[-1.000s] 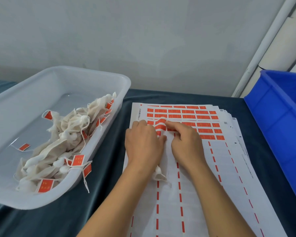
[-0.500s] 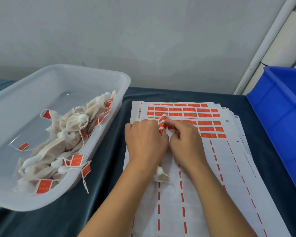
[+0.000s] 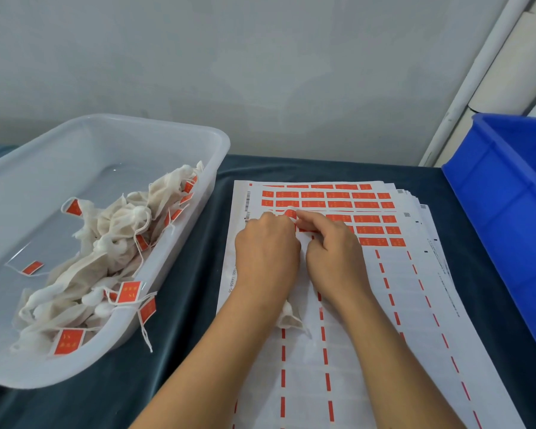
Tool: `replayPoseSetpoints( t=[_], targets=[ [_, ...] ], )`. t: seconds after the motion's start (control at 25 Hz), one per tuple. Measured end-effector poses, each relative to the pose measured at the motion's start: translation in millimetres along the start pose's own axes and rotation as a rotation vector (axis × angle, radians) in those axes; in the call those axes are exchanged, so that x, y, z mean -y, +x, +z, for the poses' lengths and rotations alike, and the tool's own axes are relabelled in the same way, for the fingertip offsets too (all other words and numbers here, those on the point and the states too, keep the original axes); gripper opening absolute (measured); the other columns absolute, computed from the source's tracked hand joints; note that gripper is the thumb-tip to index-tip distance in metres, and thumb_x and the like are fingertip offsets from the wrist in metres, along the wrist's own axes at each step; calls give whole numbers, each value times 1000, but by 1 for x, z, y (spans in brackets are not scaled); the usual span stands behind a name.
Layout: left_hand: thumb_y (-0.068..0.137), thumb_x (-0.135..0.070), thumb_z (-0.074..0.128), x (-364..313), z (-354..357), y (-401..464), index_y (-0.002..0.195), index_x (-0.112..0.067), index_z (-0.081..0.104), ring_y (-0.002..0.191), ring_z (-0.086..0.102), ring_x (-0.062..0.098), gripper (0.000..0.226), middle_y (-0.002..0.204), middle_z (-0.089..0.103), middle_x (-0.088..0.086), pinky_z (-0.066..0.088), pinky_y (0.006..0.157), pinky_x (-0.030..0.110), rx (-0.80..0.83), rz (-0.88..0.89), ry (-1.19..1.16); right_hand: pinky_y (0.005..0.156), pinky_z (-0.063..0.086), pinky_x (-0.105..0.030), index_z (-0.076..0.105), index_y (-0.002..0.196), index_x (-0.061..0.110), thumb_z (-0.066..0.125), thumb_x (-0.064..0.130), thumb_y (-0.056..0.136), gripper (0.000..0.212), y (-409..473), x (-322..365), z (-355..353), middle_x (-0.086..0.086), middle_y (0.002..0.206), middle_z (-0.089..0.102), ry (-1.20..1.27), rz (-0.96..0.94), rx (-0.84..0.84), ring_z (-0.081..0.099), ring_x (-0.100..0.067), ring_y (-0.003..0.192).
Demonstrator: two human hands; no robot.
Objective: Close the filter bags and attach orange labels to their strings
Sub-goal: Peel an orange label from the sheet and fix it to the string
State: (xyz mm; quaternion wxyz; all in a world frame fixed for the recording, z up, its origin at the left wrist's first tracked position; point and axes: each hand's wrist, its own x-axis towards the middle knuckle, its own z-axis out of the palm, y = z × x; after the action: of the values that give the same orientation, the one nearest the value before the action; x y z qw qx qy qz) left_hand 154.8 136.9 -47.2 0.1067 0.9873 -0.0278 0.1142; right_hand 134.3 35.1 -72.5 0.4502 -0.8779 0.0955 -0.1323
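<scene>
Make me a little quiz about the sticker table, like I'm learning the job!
1. True or false: the finished filter bags lie in the blue bin.
2. What are the left hand and right hand pinching together? A) an orange label B) a pen C) a barcode
3. Fill in: the label sheets rest on a dark ____ cloth.

Key
1. False: they are piled in the clear tub.
2. A: the label is being lifted off the top sheet.
3. Blue.
</scene>
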Motion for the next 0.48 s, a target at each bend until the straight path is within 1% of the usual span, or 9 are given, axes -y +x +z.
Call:
replayPoseSetpoints(
  t=[0.08,0.2,0.28,0.48],
  targets=[
    [105,-22,55,-1,-2,-1,115,-18,68,73,53,16,17,102,71,3,42,67,27,0,49,43,108,52,-38,63,138,38,56,19,105,38,0,0,0,11,138,64,1,-2,-2,60,-13,122],
    [104,-17,53,-3,-3,-4,118,-19,66,88,65,20,20,106,69,4,41,68,29,-18,143,115,106,51,-36,63,137,38,55,17,105,39,0,0,-1,11,138,65,2,-10,3,60,-12,121],
    [104,-15,52,-5,-3,-4,120,-17,65,94,67,22,20,106,68,4,39,67,31,-16,183,163,106,51,-37,63,138,38,55,18,106,38,0,0,0,11,138,65,-2,-12,12,60,-13,121],
    [105,-15,54,-11,-7,-2,123,-16,65,97,69,23,21,107,70,5,41,69,31,-1,232,201,106,54,-40,62,138,37,56,24,107,35,0,0,-1,11,138,65,20,-11,16,62,-13,121]
  ],
)
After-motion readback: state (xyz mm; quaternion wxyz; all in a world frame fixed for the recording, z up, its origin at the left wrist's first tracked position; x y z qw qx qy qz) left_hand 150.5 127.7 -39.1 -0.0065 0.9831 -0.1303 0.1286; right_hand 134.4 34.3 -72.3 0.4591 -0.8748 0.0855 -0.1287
